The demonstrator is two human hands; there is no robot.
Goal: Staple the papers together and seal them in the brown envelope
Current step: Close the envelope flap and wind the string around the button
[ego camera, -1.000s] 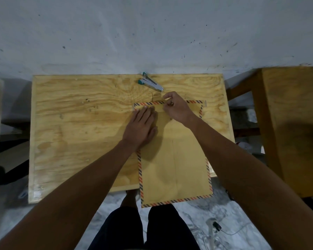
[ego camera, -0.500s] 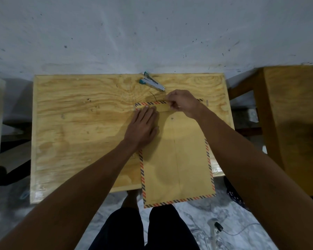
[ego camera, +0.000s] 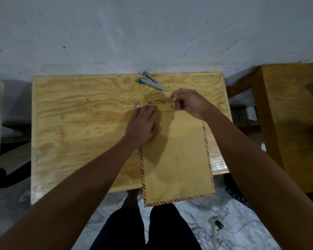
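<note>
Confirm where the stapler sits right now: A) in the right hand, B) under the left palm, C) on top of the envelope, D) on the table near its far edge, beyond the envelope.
D: the stapler lies on the table near the wall, beyond the brown envelope, in neither hand.

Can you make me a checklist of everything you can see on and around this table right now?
Surface: light plywood tabletop, bare on its left half.
Job's things: brown paper envelope with striped orange-and-dark border, lying flat, its near end hanging over the table's front edge; flap folded down at the far end. Papers: nothing seen.
Clutter: teal and silver metal stapler near the far edge, apart from the envelope.
Hands: left hand flat on the envelope's upper left; right hand pinching at the flap's top edge.
Cables: white cord and plug on the marbled floor.
Surroundings: grey-white marked wall; wooden furniture at right.
</note>
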